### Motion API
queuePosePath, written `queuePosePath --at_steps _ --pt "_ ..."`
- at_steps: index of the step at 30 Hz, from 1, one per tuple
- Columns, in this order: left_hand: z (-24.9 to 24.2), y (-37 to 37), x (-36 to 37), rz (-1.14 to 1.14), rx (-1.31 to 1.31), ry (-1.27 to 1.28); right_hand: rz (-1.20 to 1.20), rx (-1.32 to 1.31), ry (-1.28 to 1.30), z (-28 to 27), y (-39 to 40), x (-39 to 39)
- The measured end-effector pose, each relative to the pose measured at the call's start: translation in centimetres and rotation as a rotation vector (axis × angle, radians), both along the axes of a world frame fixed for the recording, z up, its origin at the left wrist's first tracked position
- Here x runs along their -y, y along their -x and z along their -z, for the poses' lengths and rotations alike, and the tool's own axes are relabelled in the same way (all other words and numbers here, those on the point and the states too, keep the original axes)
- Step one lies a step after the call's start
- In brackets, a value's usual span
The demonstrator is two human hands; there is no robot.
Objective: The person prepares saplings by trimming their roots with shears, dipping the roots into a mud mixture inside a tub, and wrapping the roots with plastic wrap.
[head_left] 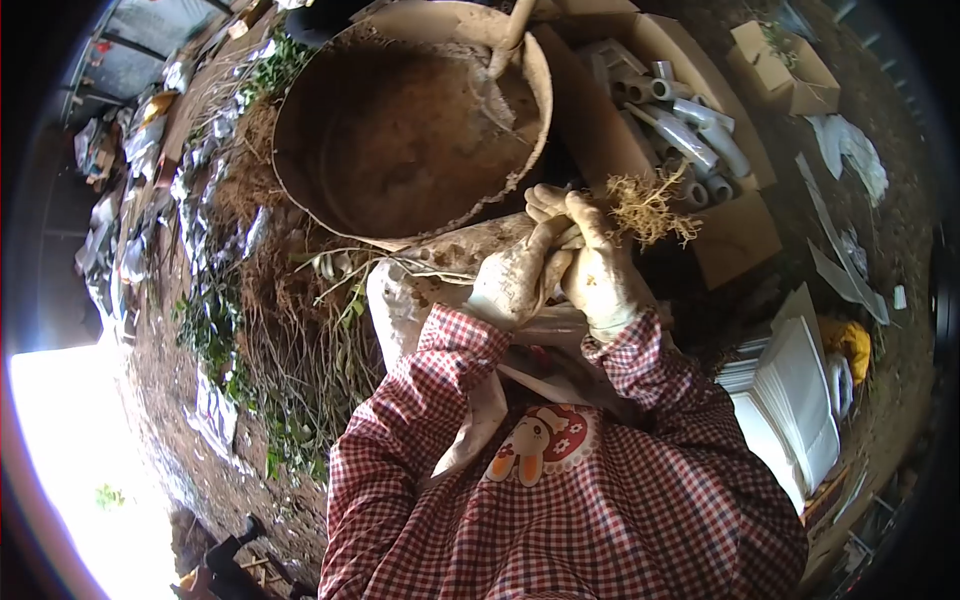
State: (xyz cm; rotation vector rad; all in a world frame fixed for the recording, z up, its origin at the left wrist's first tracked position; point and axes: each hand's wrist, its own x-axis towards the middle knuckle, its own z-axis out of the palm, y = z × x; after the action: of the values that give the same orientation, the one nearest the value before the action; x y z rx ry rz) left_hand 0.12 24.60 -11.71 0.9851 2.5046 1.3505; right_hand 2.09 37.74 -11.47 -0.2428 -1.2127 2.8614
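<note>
My left hand (515,278), in a pale, mud-stained glove, is held close against my right hand in front of the basin. Its fingers are closed, and what they grip is hidden between the two hands. My right hand (602,272), gloved and just as muddy, has its fingers curled. A rooted seedling's tan, branching roots (655,208) stick out to the right of its fingertips; the stem is covered by the hands. Beyond the hands stands a big round basin (412,242) of brown muddy liquid, with a handled tool (508,45) leaning inside at its far right.
Left of the basin lies a heap of bare-rooted, leafy seedlings (300,320). A cardboard box (735,240) holding several plastic film rolls (690,135) stands at right. Nearer me on the right are white foam sheets (790,400). A smaller carton (790,75) sits farther back.
</note>
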Motion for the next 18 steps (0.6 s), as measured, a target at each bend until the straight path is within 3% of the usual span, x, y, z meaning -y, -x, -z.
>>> queuePosePath --at_steps 4,6,7,8,9,10,12,13,15,18 --pt "-3.2 2.3 1.4 -0.067 0.029 0.109 -0.085 -0.125 -0.097 0.0 2.1 0.3" --pt "-5.9 4.0 3.1 -0.230 -0.055 0.268 -0.235 -0.255 -0.365 0.5 1.2 -0.5" --pt "-4.9 5.9 4.9 -0.315 -0.082 0.207 -0.295 -0.333 -0.494 0.8 0.8 -0.8" --pt "-3.8 8.2 7.1 -0.405 -0.198 0.351 -0.417 -0.185 -0.511 -1.8 0.2 -0.4" --pt "-3.2 10.3 9.1 -0.451 -0.212 0.352 -0.532 -0.323 -0.668 -1.5 -0.5 -1.2" --pt "-2.9 12.5 10.7 -0.549 -0.077 0.516 -0.645 -0.465 -0.823 -0.9 -1.5 -2.5" --pt "1.2 17.3 15.0 -0.609 -0.064 0.728 -0.680 -0.555 -1.350 0.6 -4.1 -3.6" --pt "2.3 19.5 16.0 -0.637 0.108 0.872 -0.655 -0.535 -1.438 0.4 -5.1 -3.6" --pt "5.3 22.6 17.8 -0.651 0.162 1.046 -0.603 -0.488 -1.617 -0.8 -6.5 -3.8" --pt "8.0 26.8 17.4 -0.654 0.307 1.252 -0.566 -0.404 -1.604 -0.3 -6.9 -4.0"
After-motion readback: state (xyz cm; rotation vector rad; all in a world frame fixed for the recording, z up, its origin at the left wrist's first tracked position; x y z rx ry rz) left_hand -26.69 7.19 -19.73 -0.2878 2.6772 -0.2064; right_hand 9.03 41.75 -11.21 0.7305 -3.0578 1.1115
